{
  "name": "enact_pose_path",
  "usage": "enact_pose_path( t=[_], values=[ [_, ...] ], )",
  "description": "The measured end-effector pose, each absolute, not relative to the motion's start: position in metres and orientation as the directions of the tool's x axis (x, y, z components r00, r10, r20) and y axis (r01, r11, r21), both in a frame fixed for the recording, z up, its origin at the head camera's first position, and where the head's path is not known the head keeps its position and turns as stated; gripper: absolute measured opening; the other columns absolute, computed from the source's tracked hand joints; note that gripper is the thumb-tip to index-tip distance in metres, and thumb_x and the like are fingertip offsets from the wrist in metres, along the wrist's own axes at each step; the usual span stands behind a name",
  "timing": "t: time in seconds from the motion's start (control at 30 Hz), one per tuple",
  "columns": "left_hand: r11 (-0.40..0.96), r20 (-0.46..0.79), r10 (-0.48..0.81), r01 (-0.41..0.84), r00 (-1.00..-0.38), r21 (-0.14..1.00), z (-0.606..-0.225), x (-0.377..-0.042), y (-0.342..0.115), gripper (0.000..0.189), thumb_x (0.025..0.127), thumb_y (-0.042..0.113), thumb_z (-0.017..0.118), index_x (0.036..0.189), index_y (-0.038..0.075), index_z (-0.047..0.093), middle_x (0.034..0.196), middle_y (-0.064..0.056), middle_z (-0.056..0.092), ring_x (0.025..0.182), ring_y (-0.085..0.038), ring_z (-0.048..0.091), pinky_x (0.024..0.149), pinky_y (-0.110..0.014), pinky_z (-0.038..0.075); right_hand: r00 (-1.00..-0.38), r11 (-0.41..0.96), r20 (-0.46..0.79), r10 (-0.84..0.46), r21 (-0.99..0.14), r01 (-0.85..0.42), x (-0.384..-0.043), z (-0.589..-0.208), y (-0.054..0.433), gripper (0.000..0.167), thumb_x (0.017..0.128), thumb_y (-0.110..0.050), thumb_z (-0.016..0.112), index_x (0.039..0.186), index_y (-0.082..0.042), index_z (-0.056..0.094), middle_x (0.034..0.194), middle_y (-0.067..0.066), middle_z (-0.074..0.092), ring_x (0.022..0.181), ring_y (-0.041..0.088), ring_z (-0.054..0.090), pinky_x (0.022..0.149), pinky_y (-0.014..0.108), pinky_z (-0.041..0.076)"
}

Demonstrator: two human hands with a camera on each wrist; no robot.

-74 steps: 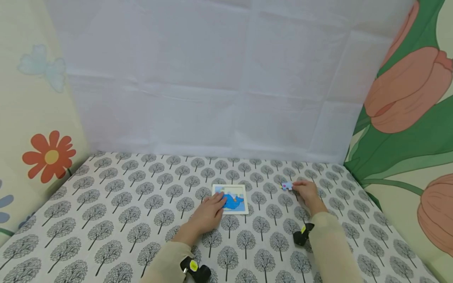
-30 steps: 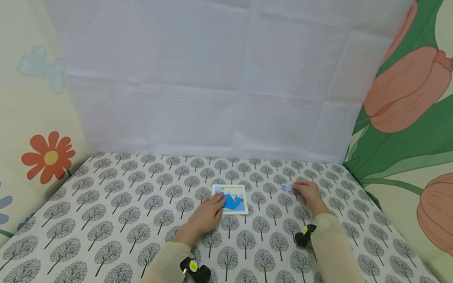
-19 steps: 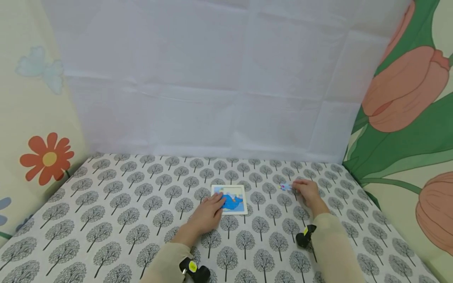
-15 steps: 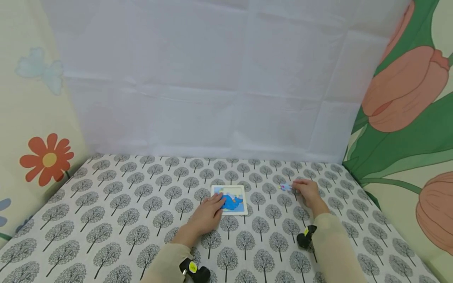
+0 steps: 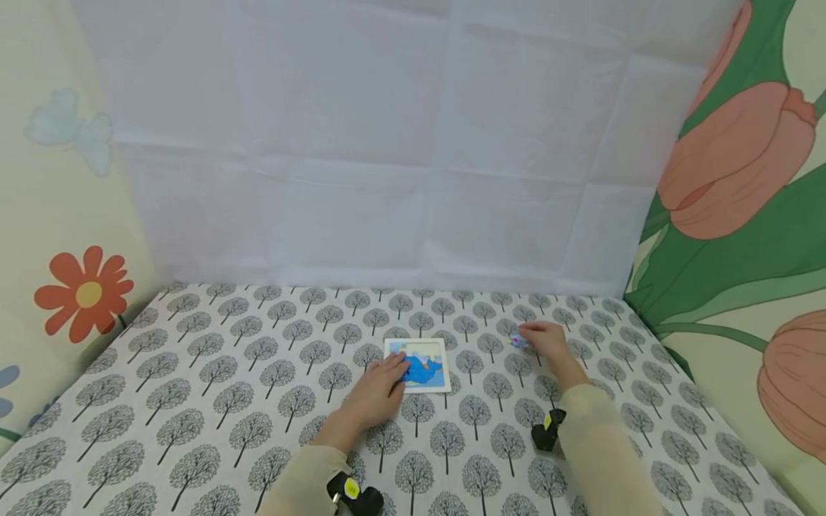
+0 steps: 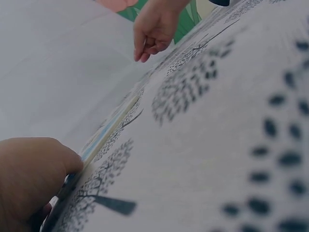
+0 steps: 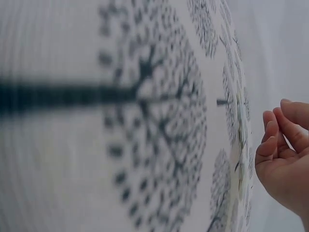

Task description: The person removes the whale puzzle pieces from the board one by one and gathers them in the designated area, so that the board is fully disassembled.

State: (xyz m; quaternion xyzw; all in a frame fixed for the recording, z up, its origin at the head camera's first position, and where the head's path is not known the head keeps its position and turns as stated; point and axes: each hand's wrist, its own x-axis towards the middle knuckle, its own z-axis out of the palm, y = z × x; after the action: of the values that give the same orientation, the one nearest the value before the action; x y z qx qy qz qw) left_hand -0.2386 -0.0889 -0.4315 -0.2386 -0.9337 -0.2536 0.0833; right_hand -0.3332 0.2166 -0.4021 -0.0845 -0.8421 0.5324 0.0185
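Note:
Flat on the cloth lies a white-framed puzzle board [image 5: 448, 373] with a blue whale picture [image 5: 424, 370]; a paler patch shows at its upper part. My left hand [image 5: 376, 393] rests on the board's left side with extended fingers, covering part of the picture. In the left wrist view its thumb [image 6: 72, 162] lies at the board's edge. To the right, a small light-blue and pink puzzle piece [image 5: 514, 342] lies on the cloth, partly hidden by my right hand [image 5: 548, 344]. The right wrist view shows that hand's fingers [image 7: 270, 130] loosely bent, nothing visible between them.
White cloth printed with dark trees [image 5: 280, 412] covers the table. A white sheet [image 5: 355, 158] hangs behind it, and flower-painted walls [image 5: 729, 165] flank both sides. Black wrist cameras [image 5: 548, 430] sit by both sleeves.
The right hand held the puzzle piece by its right end, lowered it slightly, then shifted left over it, hiding more of it. The left hand stayed on the board.

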Motion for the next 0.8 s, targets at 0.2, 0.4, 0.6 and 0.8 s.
enact_pose_path(
  t=[0.2, 0.4, 0.6, 0.8],
  values=[
    [0.769, 0.274, 0.404, 0.486, -0.873, 0.415, -0.432, -0.238, -0.089, 0.041, 0.088, 0.013, 0.046, 0.125, -0.003, 0.043, 0.131, -0.017, 0.036, 0.121, -0.030, 0.029, 0.098, -0.046, 0.020, -0.991, 0.396, -0.049, 0.125, -0.913, 0.096, -0.331, -0.400, 0.196, 0.026, 0.084, -0.013, 0.056, 0.105, 0.003, 0.058, 0.101, 0.014, 0.056, 0.089, 0.022, 0.052, 0.072, 0.030, 0.046],
    [0.782, 0.246, 0.394, 0.464, -0.885, 0.416, -0.431, -0.234, -0.090, 0.043, 0.088, 0.015, 0.046, 0.127, -0.002, 0.041, 0.132, -0.016, 0.034, 0.123, -0.029, 0.027, 0.099, -0.046, 0.019, -0.999, 0.415, -0.016, 0.050, -0.909, 0.036, -0.329, -0.401, 0.169, 0.024, 0.083, -0.013, 0.056, 0.101, 0.003, 0.060, 0.096, 0.013, 0.057, 0.087, 0.024, 0.052, 0.072, 0.035, 0.045],
    [0.786, 0.231, 0.405, 0.466, -0.885, 0.406, -0.429, -0.230, -0.089, 0.046, 0.087, 0.018, 0.049, 0.127, -0.003, 0.040, 0.133, -0.017, 0.033, 0.123, -0.029, 0.025, 0.099, -0.046, 0.018, -0.998, 0.368, -0.038, 0.051, -0.928, 0.054, -0.332, -0.406, 0.144, 0.021, 0.081, -0.011, 0.059, 0.098, 0.002, 0.062, 0.092, 0.010, 0.059, 0.079, 0.019, 0.053, 0.066, 0.029, 0.046],
    [0.789, 0.243, 0.410, 0.476, -0.879, 0.389, -0.426, -0.229, -0.089, 0.044, 0.087, 0.014, 0.049, 0.126, -0.004, 0.041, 0.131, -0.017, 0.035, 0.122, -0.029, 0.026, 0.099, -0.046, 0.018, -1.000, 0.341, -0.002, -0.009, -0.940, -0.001, -0.327, -0.405, 0.123, 0.019, 0.081, -0.011, 0.060, 0.096, 0.001, 0.063, 0.088, 0.007, 0.059, 0.076, 0.017, 0.052, 0.062, 0.028, 0.045]
  ],
)
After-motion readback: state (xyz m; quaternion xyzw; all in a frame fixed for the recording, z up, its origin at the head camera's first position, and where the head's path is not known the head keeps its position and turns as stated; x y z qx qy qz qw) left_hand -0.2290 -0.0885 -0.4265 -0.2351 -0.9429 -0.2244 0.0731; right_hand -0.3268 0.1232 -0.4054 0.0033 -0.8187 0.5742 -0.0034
